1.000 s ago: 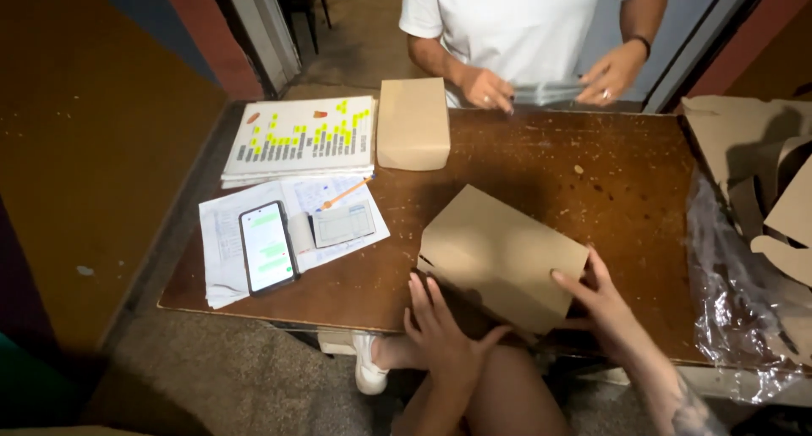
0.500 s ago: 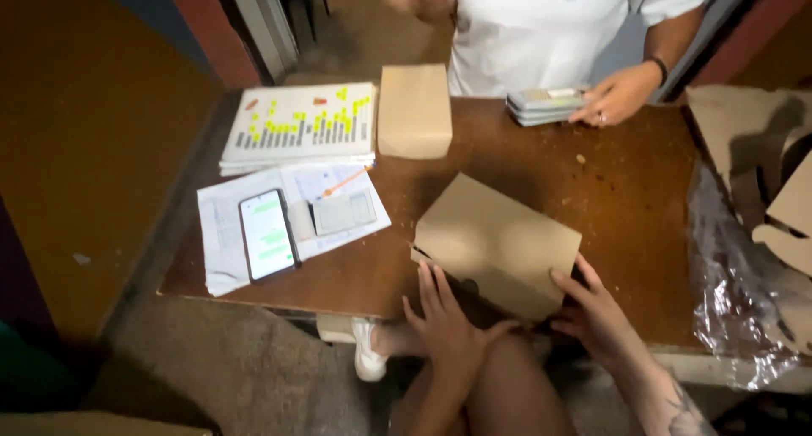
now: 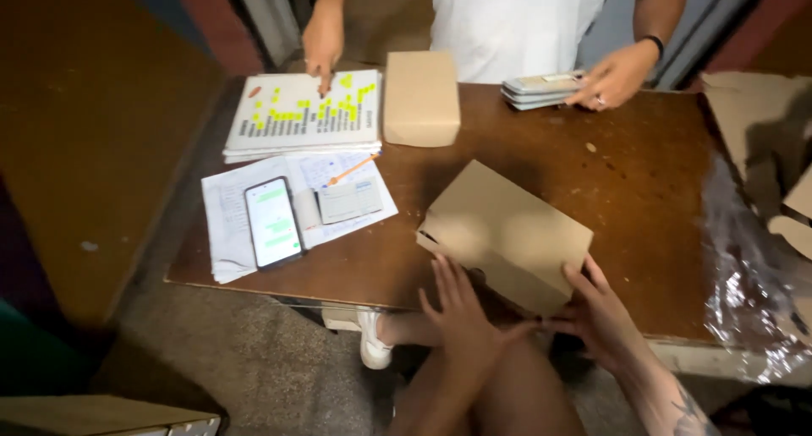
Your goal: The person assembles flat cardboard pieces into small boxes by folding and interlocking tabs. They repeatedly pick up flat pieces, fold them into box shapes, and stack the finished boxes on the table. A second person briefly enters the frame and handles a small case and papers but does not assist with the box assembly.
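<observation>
While both hands' [image 3: 461, 313] [image 3: 596, 313] open grips touch its near edge, the cardboard box [image 3: 507, 233] lies just beyond.

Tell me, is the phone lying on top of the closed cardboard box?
No, the phone lies screen up on loose papers at the table's left side, apart from the closed cardboard box.

Worn brown wooden table [image 3: 643, 174] on grey floor [image 3: 254, 368], dim light

Left hand [image 3: 461, 313] and right hand [image 3: 596, 313] — fingers spread, thumbs nearly meeting.
</observation>
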